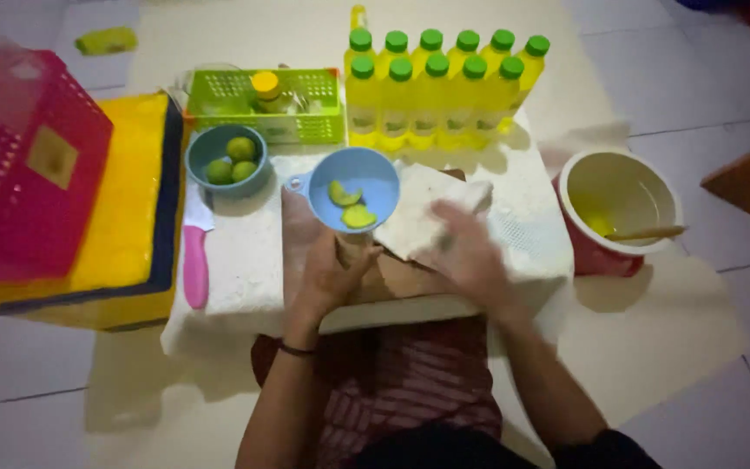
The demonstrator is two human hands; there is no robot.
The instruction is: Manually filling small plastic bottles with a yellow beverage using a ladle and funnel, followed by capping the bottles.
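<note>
My left hand (332, 274) fingers wrap the bottle under the blue funnel (353, 200); my blurred right hand (470, 252) grips a white cloth (418, 217).

Both forearms forward, left hand (330, 271) curled closed, right hand (469, 252) blurred, fingers spread downward.

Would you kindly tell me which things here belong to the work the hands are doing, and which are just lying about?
In use:
left hand
right hand
blue funnel holding lime pieces
white cloth
cutting board

Lying about:
bowl of limes
pink knife
green basket
yellow bottles
red bucket
pink crate
</note>
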